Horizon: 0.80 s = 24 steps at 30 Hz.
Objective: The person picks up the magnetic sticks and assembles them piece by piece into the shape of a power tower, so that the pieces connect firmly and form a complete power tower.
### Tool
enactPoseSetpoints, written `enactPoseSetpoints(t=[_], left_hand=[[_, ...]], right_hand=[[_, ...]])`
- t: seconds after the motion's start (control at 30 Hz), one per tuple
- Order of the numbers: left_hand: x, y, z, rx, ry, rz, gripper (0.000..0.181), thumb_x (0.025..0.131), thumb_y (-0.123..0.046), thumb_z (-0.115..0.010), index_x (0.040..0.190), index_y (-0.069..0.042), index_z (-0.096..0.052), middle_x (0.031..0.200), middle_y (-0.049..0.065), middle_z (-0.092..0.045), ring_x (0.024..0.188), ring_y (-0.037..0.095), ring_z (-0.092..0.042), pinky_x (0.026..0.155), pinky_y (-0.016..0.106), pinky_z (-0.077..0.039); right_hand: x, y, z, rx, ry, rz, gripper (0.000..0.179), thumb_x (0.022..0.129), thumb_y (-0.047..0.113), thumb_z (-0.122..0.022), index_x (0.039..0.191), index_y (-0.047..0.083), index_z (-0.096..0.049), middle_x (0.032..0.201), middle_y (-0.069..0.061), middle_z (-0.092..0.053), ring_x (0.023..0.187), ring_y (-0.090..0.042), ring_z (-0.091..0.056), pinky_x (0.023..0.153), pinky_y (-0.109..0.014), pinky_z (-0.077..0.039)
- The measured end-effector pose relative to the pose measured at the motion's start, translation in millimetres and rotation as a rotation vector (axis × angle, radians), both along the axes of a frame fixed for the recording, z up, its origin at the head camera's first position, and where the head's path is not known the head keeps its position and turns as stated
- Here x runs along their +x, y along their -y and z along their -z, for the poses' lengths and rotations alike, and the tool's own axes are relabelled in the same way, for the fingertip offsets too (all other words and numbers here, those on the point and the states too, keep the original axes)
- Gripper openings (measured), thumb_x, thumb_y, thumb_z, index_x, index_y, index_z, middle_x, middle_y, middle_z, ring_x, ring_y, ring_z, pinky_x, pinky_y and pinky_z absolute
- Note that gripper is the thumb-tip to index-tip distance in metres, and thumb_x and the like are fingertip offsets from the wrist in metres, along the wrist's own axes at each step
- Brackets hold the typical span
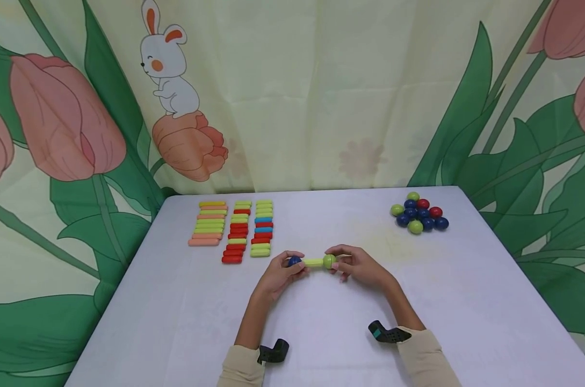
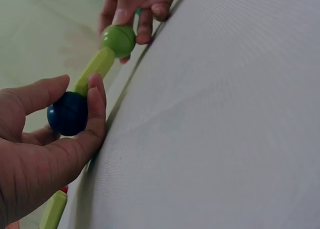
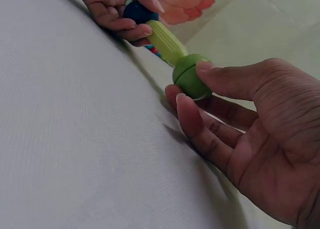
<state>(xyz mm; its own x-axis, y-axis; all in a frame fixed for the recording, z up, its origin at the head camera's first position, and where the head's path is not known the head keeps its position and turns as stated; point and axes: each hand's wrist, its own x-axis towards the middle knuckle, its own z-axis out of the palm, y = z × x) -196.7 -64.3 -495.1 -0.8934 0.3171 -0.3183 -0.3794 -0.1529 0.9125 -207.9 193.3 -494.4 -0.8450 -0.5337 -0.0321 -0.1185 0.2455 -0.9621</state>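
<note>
From wrist views only: stick grooves [image 3: 167, 43]

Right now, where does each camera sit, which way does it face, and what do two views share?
Head: on the head, facing forward and down at table, stick rows and ball cluster; left hand, right hand and sleeves show.
Left wrist: on that wrist, facing the blue ball; left hand near, right hand at top.
Right wrist: on that wrist, facing the green ball; right hand near, left hand at top.
Both wrist views share the stick between those balls.
</note>
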Motion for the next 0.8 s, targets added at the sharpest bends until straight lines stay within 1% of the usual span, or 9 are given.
enactPoseSetpoints(t=[0.13, 0.2, 0.33, 0.4, 0.47, 0.57, 0.63, 0.73, 0.8], left_hand=[[-0.1, -1.5, 0.9, 0.002, -0.016, 0.007, 0.038, 0.093, -0.006, -0.064, 0.129, 0.000, -0.051, 0.119, 0.018, -0.055, 0.093, 0.018, -0.071, 0.092, 0.030, -0.054], [-0.1, -1.4, 1.0, -0.031, -0.035, 0.007, 0.040, 0.094, -0.005, -0.063, 0.132, -0.001, -0.051, 0.123, 0.020, -0.053, 0.093, 0.017, -0.070, 0.093, 0.030, -0.054], [0.0, 1.5, 0.8, -0.217, -0.115, -0.003, 0.041, 0.094, -0.007, -0.063, 0.134, -0.008, -0.053, 0.129, 0.018, -0.052, 0.092, 0.015, -0.070, 0.090, 0.028, -0.055], [0.4, 3.2, -0.3, -0.334, -0.159, -0.018, 0.038, 0.094, -0.009, -0.064, 0.131, -0.012, -0.056, 0.128, 0.015, -0.055, 0.091, 0.014, -0.070, 0.087, 0.027, -0.056], [1.4, 5.3, -1.9, -0.427, -0.201, -0.043, 0.034, 0.094, -0.011, -0.064, 0.127, -0.014, -0.058, 0.124, 0.012, -0.059, 0.089, 0.014, -0.070, 0.084, 0.028, -0.057], [2.4, 11.0, -5.7, -0.543, -0.253, -0.110, 0.027, 0.093, -0.012, -0.064, 0.120, -0.014, -0.062, 0.113, 0.009, -0.064, 0.086, 0.014, -0.068, 0.080, 0.028, -0.057], [2.9, 16.7, -11.5, -0.641, -0.294, -0.180, 0.023, 0.092, -0.012, -0.066, 0.115, -0.013, -0.064, 0.106, 0.007, -0.066, 0.087, 0.016, -0.065, 0.079, 0.030, -0.057], [3.8, 31.5, -21.0, -0.810, -0.382, -0.291, 0.023, 0.089, -0.008, -0.069, 0.111, -0.009, -0.067, 0.100, 0.009, -0.064, 0.089, 0.021, -0.062, 0.076, 0.032, -0.057], [5.8, 44.1, -26.8, -0.947, -0.434, -0.369, 0.025, 0.086, -0.005, -0.071, 0.111, -0.006, -0.067, 0.102, 0.012, -0.062, 0.096, 0.025, -0.058, 0.078, 0.035, -0.057]], right_hand=[[3.0, 4.9, -1.0, 0.082, -0.076, 0.042, 0.040, 0.093, 0.014, -0.067, 0.129, 0.002, -0.056, 0.114, -0.019, -0.061, 0.073, -0.015, -0.060, 0.056, -0.029, -0.054], [4.2, 8.6, -1.4, 0.153, -0.134, 0.074, 0.040, 0.090, 0.018, -0.071, 0.126, 0.005, -0.060, 0.113, -0.013, -0.062, 0.071, -0.013, -0.058, 0.055, -0.027, -0.052], [5.5, 15.2, -1.3, 0.268, -0.226, 0.144, 0.035, 0.087, 0.021, -0.075, 0.119, 0.011, -0.064, 0.108, -0.005, -0.066, 0.075, -0.012, -0.057, 0.059, -0.024, -0.050], [5.9, 16.2, -1.3, 0.298, -0.250, 0.174, 0.034, 0.086, 0.020, -0.075, 0.117, 0.012, -0.065, 0.107, -0.002, -0.067, 0.078, -0.013, -0.057, 0.062, -0.023, -0.049], [6.9, 14.9, -0.3, 0.309, -0.255, 0.196, 0.033, 0.086, 0.020, -0.076, 0.116, 0.013, -0.065, 0.105, -0.001, -0.066, 0.079, -0.013, -0.057, 0.064, -0.023, -0.048], [7.4, 10.7, 0.3, 0.313, -0.251, 0.226, 0.033, 0.086, 0.021, -0.075, 0.117, 0.013, -0.065, 0.104, -0.001, -0.066, 0.080, -0.013, -0.056, 0.065, -0.023, -0.048], [6.6, 7.7, 0.6, 0.320, -0.238, 0.250, 0.033, 0.087, 0.021, -0.075, 0.118, 0.014, -0.065, 0.105, -0.001, -0.066, 0.081, -0.014, -0.057, 0.066, -0.024, -0.049], [4.8, 3.2, 0.5, 0.332, -0.221, 0.281, 0.034, 0.087, 0.021, -0.074, 0.119, 0.015, -0.064, 0.104, -0.002, -0.065, 0.080, -0.015, -0.057, 0.063, -0.025, -0.050], [3.9, 0.4, -0.4, 0.332, -0.208, 0.292, 0.035, 0.087, 0.020, -0.074, 0.120, 0.015, -0.063, 0.103, -0.003, -0.064, 0.078, -0.016, -0.057, 0.059, -0.026, -0.051]])
